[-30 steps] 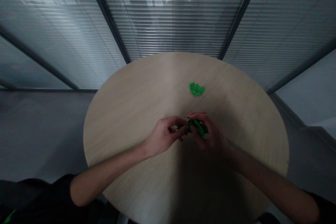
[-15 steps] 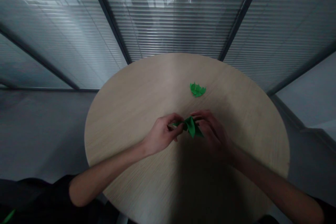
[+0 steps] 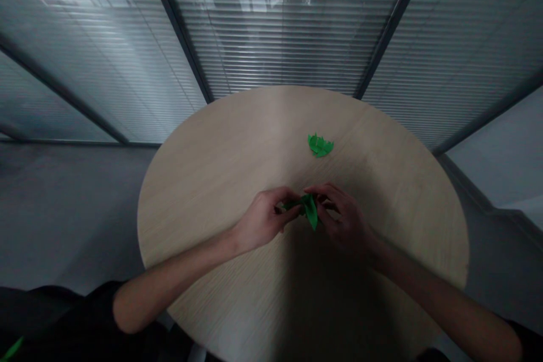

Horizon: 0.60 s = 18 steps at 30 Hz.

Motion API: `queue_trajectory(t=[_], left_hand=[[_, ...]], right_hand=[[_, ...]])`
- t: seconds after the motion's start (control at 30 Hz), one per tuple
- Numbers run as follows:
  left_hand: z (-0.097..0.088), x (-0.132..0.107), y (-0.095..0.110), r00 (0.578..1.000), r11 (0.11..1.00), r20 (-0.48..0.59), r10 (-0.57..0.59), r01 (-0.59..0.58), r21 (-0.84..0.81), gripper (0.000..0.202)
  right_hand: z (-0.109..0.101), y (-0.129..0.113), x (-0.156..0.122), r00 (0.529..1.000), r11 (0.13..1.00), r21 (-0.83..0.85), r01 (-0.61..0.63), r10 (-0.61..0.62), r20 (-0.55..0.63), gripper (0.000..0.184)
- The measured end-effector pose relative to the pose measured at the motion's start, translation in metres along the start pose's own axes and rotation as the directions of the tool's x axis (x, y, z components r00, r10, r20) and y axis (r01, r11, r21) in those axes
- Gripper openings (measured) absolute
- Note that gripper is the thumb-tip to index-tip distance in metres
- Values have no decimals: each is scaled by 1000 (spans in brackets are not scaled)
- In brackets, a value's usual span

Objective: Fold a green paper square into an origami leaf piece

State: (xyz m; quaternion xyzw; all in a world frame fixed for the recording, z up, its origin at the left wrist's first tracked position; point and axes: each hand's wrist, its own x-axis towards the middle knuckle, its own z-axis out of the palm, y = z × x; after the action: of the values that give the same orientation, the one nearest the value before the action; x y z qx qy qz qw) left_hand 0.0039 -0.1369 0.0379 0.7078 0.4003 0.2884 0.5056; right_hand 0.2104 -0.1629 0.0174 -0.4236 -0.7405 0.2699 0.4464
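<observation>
Between my hands a folded sheet of green paper [image 3: 309, 207] hangs with a pointed flap downward. My left hand [image 3: 262, 218] pinches its left end with the fingertips, and my right hand [image 3: 340, 218] grips its right side, fingers curled over the fold. Part of the sheet is hidden behind my fingers. Farther out on the round wooden table [image 3: 237, 169], a small jagged piece of folded green paper [image 3: 320, 145] lies alone, out of reach of neither hand's fingers touching it.
The round table's pale wood top has a curved edge all round. Beyond it stand glass partitions with slatted blinds [image 3: 280, 39] and dark frames. A grey floor [image 3: 63, 209] lies to the left. My black sleeves show at the bottom corners.
The green sheet has turned and its pointed flap now hangs more narrowly downward. My hands have drawn slightly closer around it. The jagged green piece has not moved on the table.
</observation>
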Motion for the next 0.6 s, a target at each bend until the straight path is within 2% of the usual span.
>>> queue_trajectory(t=[0.4, 0.6], left_hand=[[1, -1, -2, 1000, 999, -18, 25, -24, 41, 21], [0, 0, -1, 1000, 1000, 6, -4, 4, 14, 22]], right_hand=[[1, -2, 1, 1000, 1000, 15, -1, 1, -16, 22], [1, 1, -1, 997, 999, 15, -51, 52, -55, 25]])
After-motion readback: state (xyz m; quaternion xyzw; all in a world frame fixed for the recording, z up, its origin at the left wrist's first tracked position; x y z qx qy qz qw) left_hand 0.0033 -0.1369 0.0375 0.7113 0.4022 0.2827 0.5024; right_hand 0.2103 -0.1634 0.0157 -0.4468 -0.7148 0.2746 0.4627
